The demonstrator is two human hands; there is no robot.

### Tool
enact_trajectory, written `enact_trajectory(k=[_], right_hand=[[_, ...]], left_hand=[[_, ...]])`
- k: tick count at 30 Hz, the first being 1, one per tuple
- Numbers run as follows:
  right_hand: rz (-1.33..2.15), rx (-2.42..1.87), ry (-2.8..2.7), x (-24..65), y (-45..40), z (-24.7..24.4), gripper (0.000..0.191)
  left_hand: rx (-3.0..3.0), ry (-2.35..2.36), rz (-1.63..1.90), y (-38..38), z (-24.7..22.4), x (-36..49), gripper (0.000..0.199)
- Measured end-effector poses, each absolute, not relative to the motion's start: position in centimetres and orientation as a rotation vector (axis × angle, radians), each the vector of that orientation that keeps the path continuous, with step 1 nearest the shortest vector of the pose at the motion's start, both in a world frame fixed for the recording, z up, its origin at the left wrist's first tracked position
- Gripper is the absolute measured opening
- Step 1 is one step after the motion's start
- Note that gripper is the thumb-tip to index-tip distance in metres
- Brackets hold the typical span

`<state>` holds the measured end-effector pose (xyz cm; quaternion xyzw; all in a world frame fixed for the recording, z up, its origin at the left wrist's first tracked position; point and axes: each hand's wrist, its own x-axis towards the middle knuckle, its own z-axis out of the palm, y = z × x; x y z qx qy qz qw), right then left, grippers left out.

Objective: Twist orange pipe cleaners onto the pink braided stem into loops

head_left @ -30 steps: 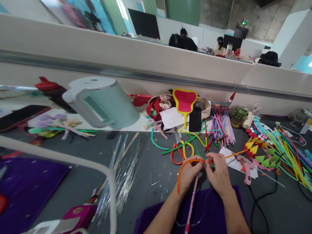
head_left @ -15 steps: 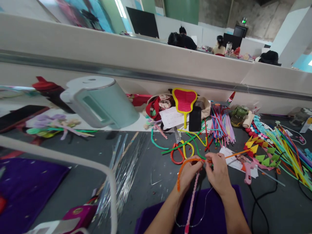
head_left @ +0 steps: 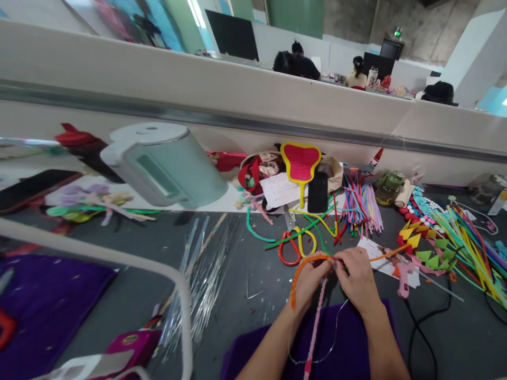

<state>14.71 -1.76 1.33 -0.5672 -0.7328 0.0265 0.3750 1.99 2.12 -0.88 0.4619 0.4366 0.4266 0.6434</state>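
My left hand (head_left: 311,279) pinches an orange pipe cleaner (head_left: 296,279), whose bent end curves over the back of the hand. Close beside it, my right hand (head_left: 356,274) is closed on the same pipe cleaner, and its other end sticks out to the right. A pink braided strip (head_left: 316,330) hangs down from between the hands toward me. A thin wire (head_left: 335,338) loops beneath it over a folded purple cloth (head_left: 253,351). Just beyond my hands lie scissors (head_left: 291,250) with one red and one yellow handle loop.
Green and yellow pipe cleaners (head_left: 317,224) lie past the scissors. At right are a pink glue gun (head_left: 403,277) with a black cord and folded paper triangles (head_left: 414,240). Silvery wires (head_left: 206,285) spread at left, below a pale green kettle (head_left: 170,169). A white tube (head_left: 174,272) arches at near left.
The right hand has turned slightly, and the right end of the orange pipe cleaner has dipped a little. The pink strip has shifted slightly to the right.
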Motion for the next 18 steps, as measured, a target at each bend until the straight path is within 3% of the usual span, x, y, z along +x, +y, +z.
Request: enact_trajectory(k=[12,18], right_hand=[[0.176,-1.506,-1.769,15.1,-1.7,1.6,0.013],[0.057,-1.560,-1.858,14.9,-1.6,1.4,0.013]], left_hand=[[1.214,0.875,0.972,2.5,-0.1,1.1,0.026],[1.402,0.955,1.079,2.4,0.2,1.3,0.027]])
